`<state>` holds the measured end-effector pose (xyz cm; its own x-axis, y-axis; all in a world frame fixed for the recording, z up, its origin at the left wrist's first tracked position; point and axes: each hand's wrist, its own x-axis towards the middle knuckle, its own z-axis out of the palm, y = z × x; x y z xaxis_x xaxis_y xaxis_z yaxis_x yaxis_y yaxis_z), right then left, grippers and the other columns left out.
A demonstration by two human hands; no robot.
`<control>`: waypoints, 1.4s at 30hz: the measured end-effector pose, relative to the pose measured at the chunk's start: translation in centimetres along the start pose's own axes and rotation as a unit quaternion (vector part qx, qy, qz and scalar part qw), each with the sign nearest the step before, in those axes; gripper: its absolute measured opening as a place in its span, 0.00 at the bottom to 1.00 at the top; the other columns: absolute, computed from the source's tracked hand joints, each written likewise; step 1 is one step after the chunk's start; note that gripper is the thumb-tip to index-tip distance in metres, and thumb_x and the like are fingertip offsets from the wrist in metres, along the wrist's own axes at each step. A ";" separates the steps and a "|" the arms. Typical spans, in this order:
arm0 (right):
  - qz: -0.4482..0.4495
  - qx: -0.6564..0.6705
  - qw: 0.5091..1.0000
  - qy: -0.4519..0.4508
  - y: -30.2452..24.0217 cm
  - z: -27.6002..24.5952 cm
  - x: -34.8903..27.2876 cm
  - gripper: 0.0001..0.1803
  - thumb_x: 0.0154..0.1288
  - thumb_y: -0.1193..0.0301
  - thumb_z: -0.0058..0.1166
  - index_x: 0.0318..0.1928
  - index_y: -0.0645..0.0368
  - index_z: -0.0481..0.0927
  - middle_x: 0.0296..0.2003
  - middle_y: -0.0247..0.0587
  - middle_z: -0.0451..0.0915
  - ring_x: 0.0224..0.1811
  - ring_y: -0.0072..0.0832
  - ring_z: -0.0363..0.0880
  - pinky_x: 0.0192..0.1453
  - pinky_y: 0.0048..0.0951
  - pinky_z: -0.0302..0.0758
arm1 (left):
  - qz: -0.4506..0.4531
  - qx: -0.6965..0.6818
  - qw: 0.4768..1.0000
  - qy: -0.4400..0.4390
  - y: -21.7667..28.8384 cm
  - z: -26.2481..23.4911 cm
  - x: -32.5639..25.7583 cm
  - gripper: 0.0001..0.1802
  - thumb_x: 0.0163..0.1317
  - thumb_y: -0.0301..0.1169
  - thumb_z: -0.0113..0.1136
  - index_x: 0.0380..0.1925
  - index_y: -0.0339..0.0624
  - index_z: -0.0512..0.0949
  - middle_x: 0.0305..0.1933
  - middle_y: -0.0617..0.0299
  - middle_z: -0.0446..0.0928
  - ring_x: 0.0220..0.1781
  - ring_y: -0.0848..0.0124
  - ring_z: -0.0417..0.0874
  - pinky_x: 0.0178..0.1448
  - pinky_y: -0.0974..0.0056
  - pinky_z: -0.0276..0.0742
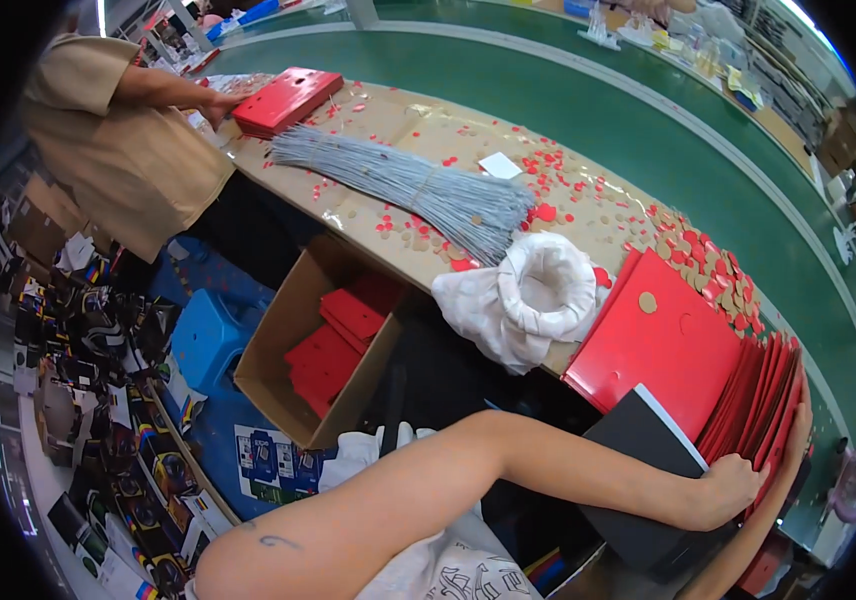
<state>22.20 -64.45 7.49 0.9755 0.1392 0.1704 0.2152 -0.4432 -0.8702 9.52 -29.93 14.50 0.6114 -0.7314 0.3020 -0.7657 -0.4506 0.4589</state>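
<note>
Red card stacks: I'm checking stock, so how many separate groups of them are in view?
3: a fanned stack at the bench's right end under the person's left hand; another stack at the far left end by a co-worker; loose ones in the cardboard box. More may be hidden.

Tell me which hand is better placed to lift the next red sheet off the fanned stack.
Probably the left hand: its fingers lie on the red sheets' fanned edges, while the right hand braces the far side, mostly hidden.

Bright, even overhead light fills the room, leaving only soft shadows under the long tan worktable [588, 215]. Glare flares white at the top right rim. Fisheye bending curves the green conveyor belt [588, 100], corners fall black, edges smear.
</note>
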 end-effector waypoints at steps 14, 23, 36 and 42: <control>0.469 -0.054 0.871 0.138 -10.9 3.9 -7.9 0.29 0.76 0.50 0.48 0.62 0.60 0.79 0.37 0.38 0.82 0.36 0.22 0.78 0.41 0.31 0.76 | -0.032 -0.018 0.999 -0.004 -4.1 -1.1 -2.8 0.41 0.56 0.31 0.57 0.71 0.28 0.61 0.21 0.51 0.81 0.21 0.58 0.85 0.27 0.53 0.82; 0.442 0.235 0.845 0.186 -12.2 2.3 -9.9 0.31 0.66 0.49 0.63 0.58 0.60 0.78 0.51 0.39 0.84 0.47 0.27 0.85 0.54 0.33 0.84 | -0.017 -0.040 0.999 -0.001 -3.0 -0.6 -3.4 0.39 0.60 0.33 0.55 0.72 0.33 0.61 0.14 0.49 0.75 0.16 0.55 0.81 0.24 0.51 0.80; 0.380 0.361 0.842 0.127 -11.5 1.7 -12.3 0.24 0.63 0.69 0.64 0.56 0.69 0.77 0.51 0.50 0.84 0.51 0.37 0.85 0.59 0.39 0.83 | -0.010 -0.035 0.998 0.051 -4.6 -0.4 -5.3 0.42 0.59 0.33 0.57 0.75 0.36 0.57 0.11 0.51 0.73 0.13 0.55 0.79 0.22 0.51 0.79; 0.354 0.346 0.845 0.204 -8.4 4.3 -15.5 0.20 0.63 0.73 0.64 0.54 0.64 0.78 0.47 0.44 0.84 0.48 0.35 0.86 0.58 0.41 0.83 | -0.004 -0.115 0.993 0.009 -5.3 -0.9 -5.1 0.40 0.64 0.35 0.55 0.76 0.43 0.55 0.17 0.44 0.77 0.20 0.47 0.82 0.30 0.42 0.81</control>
<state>5.05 -59.10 10.23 0.8134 -0.3224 -0.4841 -0.3696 0.3562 -0.8582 10.67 -23.39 11.26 0.6228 -0.7182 0.3103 -0.6954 -0.3263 0.6403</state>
